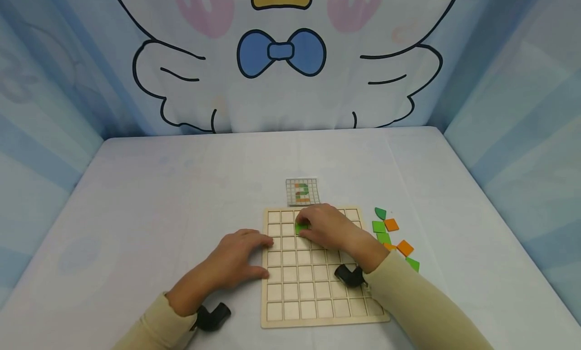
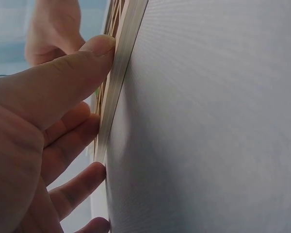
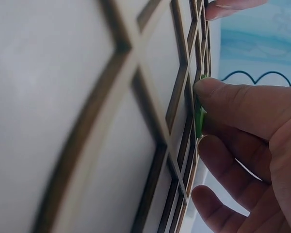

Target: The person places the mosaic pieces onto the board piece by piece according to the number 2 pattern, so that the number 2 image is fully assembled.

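A square wooden grid board (image 1: 290, 323) lies flat on the table. At its left edge, my left hand (image 1: 238, 256) rests with thumb and fingers spread apart. The left wrist view shows the left thumb (image 2: 99, 46) against the board's side. Over the board's upper part, my right hand (image 1: 329, 228) pinches a green square tile (image 1: 300, 228) at a grid cell. The thumb lies on the tile (image 3: 199, 116) in the right wrist view; the fingertips partly hide it. Just behind the board lies a small pattern card (image 1: 302, 192) with green and orange shapes.
Right of the board lie loose green square tiles (image 1: 379, 226), orange tiles (image 1: 405, 247) and a dark green rounded piece (image 1: 380, 213). The right forearm (image 1: 417, 294) passes close to them. A white cloth covers the table (image 1: 181, 188), with a printed curtain (image 1: 281, 98) behind.
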Tool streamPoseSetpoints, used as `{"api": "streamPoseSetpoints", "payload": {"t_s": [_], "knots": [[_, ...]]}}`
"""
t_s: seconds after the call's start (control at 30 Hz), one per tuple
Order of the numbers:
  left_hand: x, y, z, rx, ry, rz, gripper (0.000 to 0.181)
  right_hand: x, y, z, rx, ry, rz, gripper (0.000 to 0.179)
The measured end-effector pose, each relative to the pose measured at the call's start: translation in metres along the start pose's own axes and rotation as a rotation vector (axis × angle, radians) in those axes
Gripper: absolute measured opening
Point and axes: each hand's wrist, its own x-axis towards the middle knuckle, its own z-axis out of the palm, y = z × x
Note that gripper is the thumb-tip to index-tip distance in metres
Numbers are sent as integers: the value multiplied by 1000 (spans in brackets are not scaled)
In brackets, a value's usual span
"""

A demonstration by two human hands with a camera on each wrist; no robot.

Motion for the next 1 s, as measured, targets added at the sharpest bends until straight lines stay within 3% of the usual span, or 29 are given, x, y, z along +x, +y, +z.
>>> {"api": "streamPoseSetpoints", "payload": {"t_s": [0.37, 0.6, 0.8, 1.0], "knots": [[1, 2, 0, -5, -8, -15, 55, 0, -3, -1, 47, -21, 71, 30], [1, 1, 1, 2, 4, -21, 55, -12, 1, -17, 95, 28, 109, 33], [0, 3, 2, 13, 8, -35, 56, -28, 19, -32, 115, 94, 134, 34], [1, 4, 2, 7, -4, -50, 56, -45, 41, -40, 139, 147, 213, 35]]}}
